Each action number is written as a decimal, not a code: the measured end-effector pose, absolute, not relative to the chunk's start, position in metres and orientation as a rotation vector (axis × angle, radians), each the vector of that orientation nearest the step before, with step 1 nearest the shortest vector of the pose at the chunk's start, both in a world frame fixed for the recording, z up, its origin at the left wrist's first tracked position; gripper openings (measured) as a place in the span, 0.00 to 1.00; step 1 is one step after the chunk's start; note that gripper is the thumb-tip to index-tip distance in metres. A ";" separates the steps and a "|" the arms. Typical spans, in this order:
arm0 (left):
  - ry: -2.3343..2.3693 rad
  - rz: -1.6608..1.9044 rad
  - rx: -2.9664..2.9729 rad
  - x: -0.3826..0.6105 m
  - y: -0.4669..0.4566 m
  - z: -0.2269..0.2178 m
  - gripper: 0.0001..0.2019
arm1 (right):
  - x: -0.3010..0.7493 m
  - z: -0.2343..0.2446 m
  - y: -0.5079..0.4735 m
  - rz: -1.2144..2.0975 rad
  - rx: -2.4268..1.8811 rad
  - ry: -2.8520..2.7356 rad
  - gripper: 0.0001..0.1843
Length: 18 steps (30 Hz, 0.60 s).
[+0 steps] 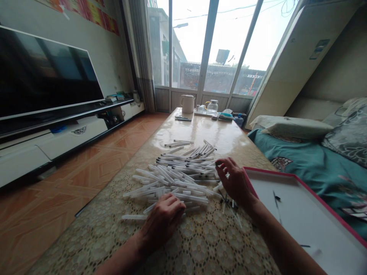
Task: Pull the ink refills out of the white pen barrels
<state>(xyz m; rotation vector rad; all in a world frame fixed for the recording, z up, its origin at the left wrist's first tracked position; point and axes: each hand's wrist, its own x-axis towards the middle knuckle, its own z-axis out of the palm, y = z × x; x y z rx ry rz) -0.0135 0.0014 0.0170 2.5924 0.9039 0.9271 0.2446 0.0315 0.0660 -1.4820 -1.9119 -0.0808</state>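
Observation:
A loose pile of white plastic pen tubes [174, 179] lies across the lace-covered table [200, 248], with darker-tipped tubes in rows at its far side. My left hand [163, 217] rests palm down on the near edge of the pile, holding nothing I can see. My right hand [233, 181] is curled at the pile's right edge, and its fingertips touch the tubes. Thin dark-tipped pen refills [228, 202] lie on the table below it. A white tray with a red rim [301, 214] sits just right of my right forearm, with a few thin refills inside.
A white kettle [187, 104] and a glass teapot [212, 107] stand at the table's far end. A bed with a teal cover [301, 164] runs along the right side. A television [46, 72] on a low cabinet and a tiled floor lie left.

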 end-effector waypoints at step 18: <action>0.917 0.967 2.634 -0.013 0.000 0.010 0.07 | 0.226 0.021 -0.050 0.379 -1.359 -1.500 0.07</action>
